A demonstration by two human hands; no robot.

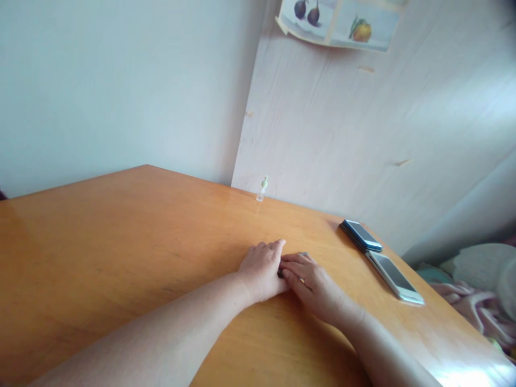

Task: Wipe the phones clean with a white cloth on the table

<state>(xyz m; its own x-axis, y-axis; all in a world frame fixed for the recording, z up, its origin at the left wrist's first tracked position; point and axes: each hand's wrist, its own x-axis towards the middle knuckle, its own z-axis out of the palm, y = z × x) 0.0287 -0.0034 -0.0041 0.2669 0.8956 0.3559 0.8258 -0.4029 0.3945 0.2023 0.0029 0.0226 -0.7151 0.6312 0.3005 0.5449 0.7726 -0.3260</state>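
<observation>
Above the wooden table (133,242), my two hands meet near the middle of the view. My left hand (264,269) is closed, its fingers curled away from me and mostly hidden behind the back of the hand. Against its side, my right hand (310,279) is closed too, with fingers and thumb pressed together. A small dark thing (280,271) shows between the right fingertips and the left hand; its kind cannot be made out. Whatever the left fingers hold, if anything, is hidden.
A small clear bottle with a pale green top (262,189) stands at the table's back edge. Along the right edge lie a dark-cased phone (362,235) and a white phone (395,277). Fruit pictures (342,24) hang on the wall board. Pink cloth (470,306) lies beyond the table.
</observation>
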